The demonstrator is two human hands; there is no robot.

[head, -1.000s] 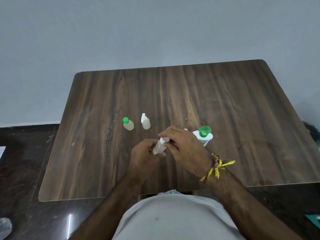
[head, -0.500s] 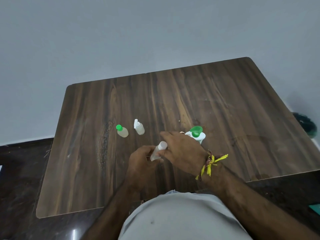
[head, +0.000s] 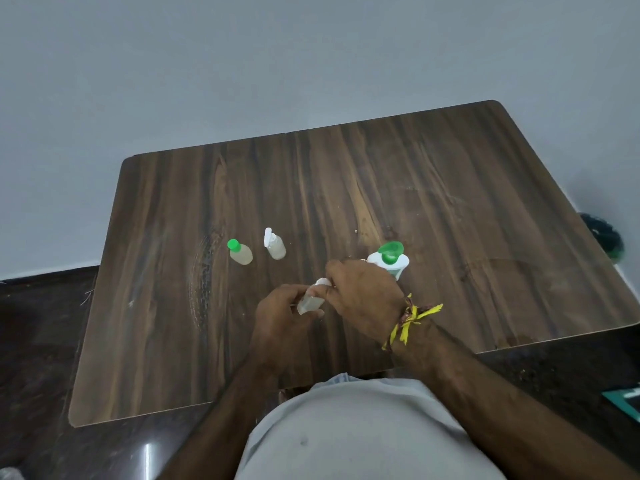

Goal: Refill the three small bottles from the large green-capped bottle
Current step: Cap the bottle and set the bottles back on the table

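Your left hand (head: 282, 311) grips a small bottle (head: 310, 300) above the surface (head: 450, 220); your right hand (head: 363, 292) seems to pinch its white cap (head: 322, 282), beside the green-capped bottle (head: 389, 259).

You look down on a dark wood-grain desk (head: 450, 209) with rounded corners, set against a plain grey wall (head: 242, 64). Dark polished floor (head: 38, 341) surrounds it. A dark green round object (head: 604, 235) sits on the floor past the desk's right edge, and a teal flat item (head: 625, 401) pokes in at your lower right
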